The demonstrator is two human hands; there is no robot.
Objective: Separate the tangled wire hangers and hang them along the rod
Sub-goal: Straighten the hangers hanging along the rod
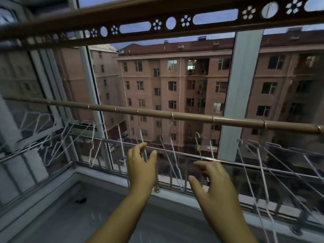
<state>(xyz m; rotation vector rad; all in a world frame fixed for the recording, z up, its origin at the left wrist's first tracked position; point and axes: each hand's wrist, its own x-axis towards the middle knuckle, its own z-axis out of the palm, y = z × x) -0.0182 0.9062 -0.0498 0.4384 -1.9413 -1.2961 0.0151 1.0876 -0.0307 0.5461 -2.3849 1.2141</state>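
One view only, worn on head, wide-angle, edges bowed. We face forward and slightly down, toward balcony window point(242, 85). Rod point(191, 118) crosses mid-frame, near us; left hand point(141, 165) and right hand point(213, 183) show above bottom edge, closest to lens.

Person here: bare left hand point(142, 165) and bare right hand point(213, 183), each on a bare forearm point(114, 220), uncovered as far up as I can see. Slim wrists, long slender fingers point(201, 164). Nails can't be made out in this dim bluish light. Clothing further up: can't tell from here.
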